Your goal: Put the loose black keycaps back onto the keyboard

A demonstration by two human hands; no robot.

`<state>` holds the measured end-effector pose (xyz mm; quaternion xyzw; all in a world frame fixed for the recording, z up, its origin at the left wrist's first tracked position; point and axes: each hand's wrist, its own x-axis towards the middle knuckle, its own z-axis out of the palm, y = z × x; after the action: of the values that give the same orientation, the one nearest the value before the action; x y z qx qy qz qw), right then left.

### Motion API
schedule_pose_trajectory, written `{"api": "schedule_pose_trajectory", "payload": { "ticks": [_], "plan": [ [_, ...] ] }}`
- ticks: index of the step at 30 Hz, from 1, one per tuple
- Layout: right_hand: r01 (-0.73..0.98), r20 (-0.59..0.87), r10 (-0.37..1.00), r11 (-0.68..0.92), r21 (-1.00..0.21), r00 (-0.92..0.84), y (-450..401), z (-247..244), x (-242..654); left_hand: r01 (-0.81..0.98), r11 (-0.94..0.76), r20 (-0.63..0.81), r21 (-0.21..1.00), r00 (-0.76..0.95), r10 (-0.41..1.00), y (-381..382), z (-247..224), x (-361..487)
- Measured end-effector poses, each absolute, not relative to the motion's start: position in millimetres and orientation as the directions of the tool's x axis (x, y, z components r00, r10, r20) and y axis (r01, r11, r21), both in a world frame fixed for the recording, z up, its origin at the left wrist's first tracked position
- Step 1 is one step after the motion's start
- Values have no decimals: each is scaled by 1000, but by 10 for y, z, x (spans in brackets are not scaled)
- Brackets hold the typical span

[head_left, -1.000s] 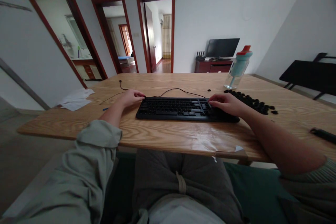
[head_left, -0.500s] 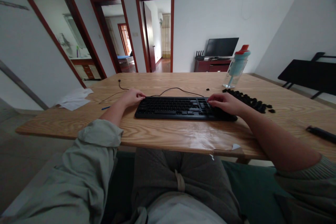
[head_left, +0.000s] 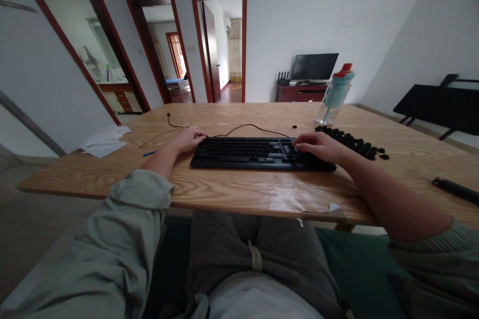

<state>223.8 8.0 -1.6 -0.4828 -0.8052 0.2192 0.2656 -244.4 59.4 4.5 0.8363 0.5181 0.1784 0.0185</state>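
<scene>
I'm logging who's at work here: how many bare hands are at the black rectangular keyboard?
2: the left hand at the far left corner of the keyboard, and the right hand over its right part.

I can read no text from my end; whatever the keyboard (head_left: pixel 235 152) bears is too small to decipher.

Flat before you on a wood-grain tabletop (head_left: pixel 224 188), a long black rectangular keyboard (head_left: pixel 239 153) lies crosswise, key side up, several paler-looking caps standing out right of its middle. Its thin black cable (head_left: pixel 247 125) loops behind the far edge. Beyond its right end, small black pieces (head_left: pixel 346 139), seemingly loose keycaps, spread thickly, with 1 more apart behind the keyboard.
</scene>
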Motion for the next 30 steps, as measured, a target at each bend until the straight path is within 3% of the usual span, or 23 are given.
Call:
{"api": "schedule_pose_trajectory", "payload": {
  "ticks": [6,14,30],
  "plan": [
    [674,198,893,437,-595,-405,109,-35,2265,862,-456,276,222,393,877,595,38,-2493],
    [680,202,894,437,-589,-400,89,-30,2250,867,-370,239,334,302,923,587,23,-2472],
    [687,188,897,429,-586,-400,84,-29,2251,866,-381,291,324,292,911,550,34,-2459]
  ]
}}
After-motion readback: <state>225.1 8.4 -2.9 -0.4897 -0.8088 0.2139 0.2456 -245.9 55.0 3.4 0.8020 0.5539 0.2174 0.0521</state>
